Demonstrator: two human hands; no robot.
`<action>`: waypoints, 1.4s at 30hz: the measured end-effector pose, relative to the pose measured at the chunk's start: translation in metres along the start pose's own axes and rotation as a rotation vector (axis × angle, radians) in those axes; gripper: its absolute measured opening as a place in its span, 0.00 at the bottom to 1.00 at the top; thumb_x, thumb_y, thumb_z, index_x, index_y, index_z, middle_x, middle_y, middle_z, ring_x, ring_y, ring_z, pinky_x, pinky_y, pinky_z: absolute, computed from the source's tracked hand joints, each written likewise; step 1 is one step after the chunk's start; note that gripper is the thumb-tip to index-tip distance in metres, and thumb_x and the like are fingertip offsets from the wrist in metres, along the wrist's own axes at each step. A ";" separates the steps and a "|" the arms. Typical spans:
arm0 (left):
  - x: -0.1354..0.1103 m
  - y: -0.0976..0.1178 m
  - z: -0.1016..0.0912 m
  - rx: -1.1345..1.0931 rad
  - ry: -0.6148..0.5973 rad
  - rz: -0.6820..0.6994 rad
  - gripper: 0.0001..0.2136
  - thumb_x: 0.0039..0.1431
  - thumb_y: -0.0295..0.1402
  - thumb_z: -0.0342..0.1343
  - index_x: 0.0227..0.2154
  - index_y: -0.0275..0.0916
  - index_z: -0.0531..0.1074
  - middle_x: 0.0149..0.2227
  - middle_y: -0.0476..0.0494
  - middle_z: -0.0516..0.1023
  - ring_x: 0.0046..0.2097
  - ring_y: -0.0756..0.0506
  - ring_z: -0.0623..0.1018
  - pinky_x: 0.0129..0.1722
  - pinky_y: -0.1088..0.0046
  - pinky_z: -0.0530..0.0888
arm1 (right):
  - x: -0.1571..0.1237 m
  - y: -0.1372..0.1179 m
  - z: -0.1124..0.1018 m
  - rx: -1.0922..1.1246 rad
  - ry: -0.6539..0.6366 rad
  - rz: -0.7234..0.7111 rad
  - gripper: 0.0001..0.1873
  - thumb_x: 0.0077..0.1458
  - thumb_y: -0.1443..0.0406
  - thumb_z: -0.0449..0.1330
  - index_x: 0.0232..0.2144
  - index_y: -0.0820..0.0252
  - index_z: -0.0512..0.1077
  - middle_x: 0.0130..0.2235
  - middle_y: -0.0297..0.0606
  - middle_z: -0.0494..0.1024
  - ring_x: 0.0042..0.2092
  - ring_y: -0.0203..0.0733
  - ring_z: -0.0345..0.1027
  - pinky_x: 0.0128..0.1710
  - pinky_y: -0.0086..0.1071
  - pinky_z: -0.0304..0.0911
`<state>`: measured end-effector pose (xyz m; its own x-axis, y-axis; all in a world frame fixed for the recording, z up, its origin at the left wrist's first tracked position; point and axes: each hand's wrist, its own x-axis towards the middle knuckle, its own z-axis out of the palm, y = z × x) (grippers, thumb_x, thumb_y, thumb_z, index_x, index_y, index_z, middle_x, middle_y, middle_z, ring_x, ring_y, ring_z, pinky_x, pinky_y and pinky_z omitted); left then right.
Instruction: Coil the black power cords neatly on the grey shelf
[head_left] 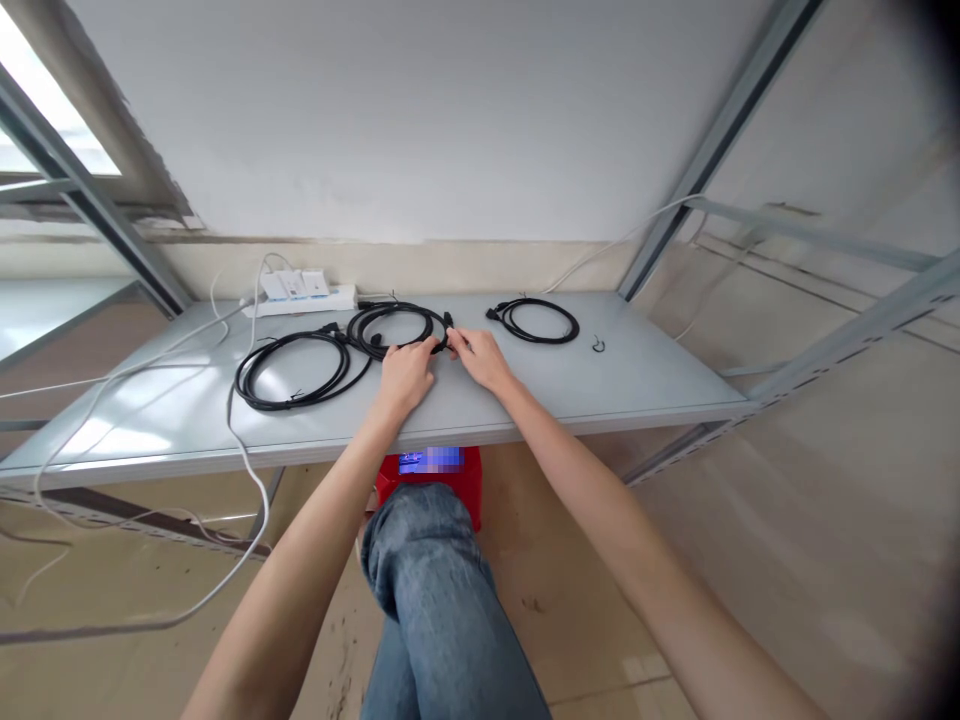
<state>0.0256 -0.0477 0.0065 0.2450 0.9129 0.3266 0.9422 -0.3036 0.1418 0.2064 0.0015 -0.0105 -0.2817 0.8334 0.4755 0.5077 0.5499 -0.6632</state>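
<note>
Three coiled black cables lie on a pale grey metal shelf point(645, 375). My left hand point(407, 377) and my right hand point(480, 356) meet at the near right edge of the middle coil point(394, 325), fingers curled and pinching the cable there. The largest coil point(292, 370) lies to the left of my left hand, touching the middle one. A smaller coil point(536, 320) rests apart, just beyond my right hand. What exactly sits between my fingertips is hidden by the knuckles.
A white power strip point(300, 295) with white plugs sits at the shelf's back left, its white cords trailing off the left side. A small black tie point(598, 345) lies right of the small coil. A red stool point(431, 480) and my jeans-clad knee point(435, 590) are below.
</note>
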 end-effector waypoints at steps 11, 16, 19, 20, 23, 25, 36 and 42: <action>0.000 0.002 -0.003 -0.001 -0.019 -0.002 0.19 0.73 0.31 0.47 0.61 0.45 0.74 0.54 0.37 0.85 0.55 0.35 0.83 0.56 0.59 0.72 | 0.006 -0.001 -0.006 0.366 -0.139 0.176 0.19 0.53 0.51 0.72 0.28 0.60 0.78 0.29 0.41 0.82 0.35 0.43 0.76 0.42 0.36 0.71; 0.000 0.001 -0.002 -0.023 -0.004 0.000 0.20 0.74 0.32 0.46 0.62 0.45 0.74 0.54 0.36 0.85 0.56 0.34 0.83 0.56 0.58 0.72 | 0.007 -0.001 -0.004 0.351 -0.147 0.210 0.20 0.47 0.52 0.76 0.27 0.61 0.77 0.27 0.37 0.79 0.31 0.40 0.72 0.37 0.34 0.67; -0.001 0.001 -0.003 -0.026 -0.008 0.001 0.20 0.73 0.31 0.46 0.62 0.45 0.74 0.54 0.36 0.85 0.56 0.34 0.83 0.56 0.58 0.72 | 0.008 0.004 -0.001 0.317 -0.142 0.178 0.16 0.48 0.56 0.75 0.27 0.61 0.76 0.27 0.34 0.77 0.31 0.38 0.69 0.35 0.33 0.63; -0.001 0.001 -0.003 -0.024 -0.012 -0.001 0.20 0.73 0.31 0.47 0.62 0.45 0.74 0.54 0.37 0.85 0.56 0.34 0.83 0.56 0.58 0.72 | 0.008 0.005 0.000 0.294 -0.132 0.161 0.14 0.49 0.58 0.73 0.27 0.61 0.76 0.27 0.34 0.77 0.31 0.38 0.68 0.35 0.32 0.62; -0.001 0.001 -0.003 -0.019 -0.012 -0.008 0.20 0.73 0.31 0.47 0.62 0.45 0.74 0.54 0.37 0.85 0.56 0.34 0.83 0.56 0.58 0.72 | 0.005 0.007 0.001 0.173 -0.063 0.113 0.08 0.51 0.63 0.70 0.27 0.59 0.75 0.27 0.32 0.76 0.31 0.38 0.66 0.34 0.32 0.59; -0.001 0.001 -0.003 -0.016 -0.011 -0.013 0.20 0.73 0.31 0.47 0.63 0.45 0.74 0.54 0.37 0.85 0.56 0.33 0.83 0.56 0.58 0.73 | 0.003 0.005 0.001 0.055 -0.019 0.080 0.06 0.53 0.65 0.67 0.28 0.58 0.73 0.27 0.31 0.74 0.31 0.38 0.65 0.34 0.32 0.57; 0.001 0.002 -0.003 -0.034 -0.015 -0.031 0.20 0.73 0.32 0.48 0.63 0.45 0.74 0.54 0.37 0.85 0.56 0.33 0.82 0.57 0.58 0.72 | -0.003 -0.004 0.004 -0.489 -0.004 -0.198 0.09 0.60 0.75 0.56 0.34 0.56 0.71 0.38 0.42 0.78 0.47 0.53 0.66 0.48 0.41 0.58; 0.000 0.002 -0.003 -0.037 -0.013 -0.019 0.21 0.73 0.32 0.48 0.63 0.45 0.74 0.55 0.38 0.85 0.56 0.33 0.83 0.56 0.58 0.73 | -0.003 -0.004 0.005 -0.555 0.011 -0.147 0.09 0.61 0.75 0.57 0.34 0.56 0.72 0.39 0.44 0.79 0.47 0.54 0.66 0.47 0.42 0.57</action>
<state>0.0268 -0.0487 0.0095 0.2302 0.9222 0.3109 0.9377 -0.2956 0.1827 0.2014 -0.0028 -0.0117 -0.3745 0.7479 0.5481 0.8161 0.5465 -0.1880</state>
